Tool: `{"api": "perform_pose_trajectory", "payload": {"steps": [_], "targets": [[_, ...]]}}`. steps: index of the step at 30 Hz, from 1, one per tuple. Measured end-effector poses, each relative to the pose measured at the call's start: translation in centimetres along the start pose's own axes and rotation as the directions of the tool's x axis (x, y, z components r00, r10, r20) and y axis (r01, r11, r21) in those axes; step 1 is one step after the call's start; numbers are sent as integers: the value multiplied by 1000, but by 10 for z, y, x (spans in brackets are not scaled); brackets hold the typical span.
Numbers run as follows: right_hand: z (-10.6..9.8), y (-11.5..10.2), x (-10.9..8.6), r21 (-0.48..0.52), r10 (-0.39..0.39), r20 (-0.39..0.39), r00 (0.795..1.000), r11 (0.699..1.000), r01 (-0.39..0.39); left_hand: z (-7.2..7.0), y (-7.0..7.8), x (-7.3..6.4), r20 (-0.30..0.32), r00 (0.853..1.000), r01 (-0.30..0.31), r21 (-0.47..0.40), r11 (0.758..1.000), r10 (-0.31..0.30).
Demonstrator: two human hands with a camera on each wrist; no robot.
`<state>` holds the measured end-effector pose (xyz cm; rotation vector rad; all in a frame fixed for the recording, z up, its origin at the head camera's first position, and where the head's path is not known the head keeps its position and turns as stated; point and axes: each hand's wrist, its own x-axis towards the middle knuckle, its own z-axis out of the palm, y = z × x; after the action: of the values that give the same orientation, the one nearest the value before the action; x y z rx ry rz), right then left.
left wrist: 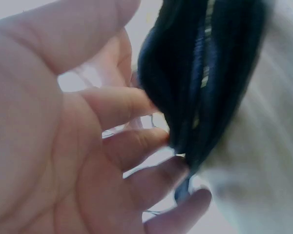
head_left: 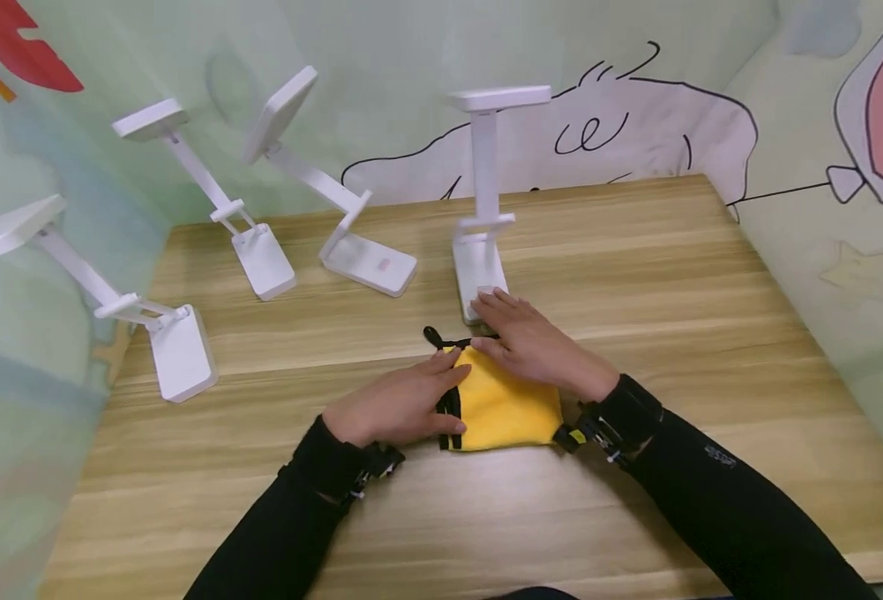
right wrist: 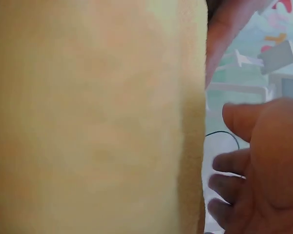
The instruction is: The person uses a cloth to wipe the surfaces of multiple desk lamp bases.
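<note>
A folded yellow cloth with black edging and a small black loop lies on the wooden table in the head view. My left hand is at its left side, fingers reaching over the black edging, which the left wrist view shows close beside the loosely extended fingers. Over the cloth's upper edge lies my right hand, its fingertips at the base of a white desk lamp. In the right wrist view the yellow fabric fills the left side, with the right hand's fingers apart from each other.
To the left stand three more white desk lamps: one at the far left, one behind it and one closer to the middle. The wooden table meets a wall with painted drawings at the back.
</note>
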<state>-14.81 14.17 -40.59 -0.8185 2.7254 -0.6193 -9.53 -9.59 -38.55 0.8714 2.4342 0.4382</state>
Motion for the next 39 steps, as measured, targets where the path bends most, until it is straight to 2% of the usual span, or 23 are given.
{"api": "perform_pose_trajectory", "payload": {"steps": [4, 6, 8, 10, 15, 21, 24, 29, 31, 35, 37, 39], "targets": [[0, -5, -17, -23, 71, -145, 987, 997, -75, -10, -10, -4, -61, 994, 94, -17, 995, -95], [3, -11, -26, -49, 98, -208, 973, 993, -111, -14, -16, -7, -66, 989, 134, -23, 991, -136], [8, -17, -35, -81, 110, -235, 966, 988, -132, -17, -20, -9, -62, 985, 160, -35, 986, -162], [14, -24, -44, -132, 103, -225, 969, 982, -135, -19, -22, -10, -52, 981, 183, -41, 982, -185], [29, -37, -56, -275, 59, -138, 989, 957, -96, -19, -24, -10, -47, 976, 209, -46, 977, -211], [36, -41, -57, -330, 37, -68, 997, 942, -58, -20, -25, -10, -60, 973, 222, -45, 974, -225], [32, -39, -55, -347, 7, -32, 999, 938, -18, -20, -26, -11, -60, 969, 238, -49, 970, -240], [25, -30, -52, -364, -119, -24, 993, 926, 102, -19, -26, -12, -75, 967, 241, -56, 969, -245], [25, -27, -52, -351, -188, -34, 982, 922, 165, -18, -28, -12, -89, 966, 237, -51, 970, -241], [27, -22, -49, -301, -320, -41, 947, 907, 294, -19, -31, -12, -112, 962, 244, -50, 969, -248], [28, -18, -46, -266, -355, -37, 934, 904, 333, -20, -32, -13, -117, 960, 248, -54, 967, -253], [25, -13, -44, -217, -352, -28, 936, 916, 338, -22, -33, -13, -119, 960, 249, -60, 967, -254]]}}
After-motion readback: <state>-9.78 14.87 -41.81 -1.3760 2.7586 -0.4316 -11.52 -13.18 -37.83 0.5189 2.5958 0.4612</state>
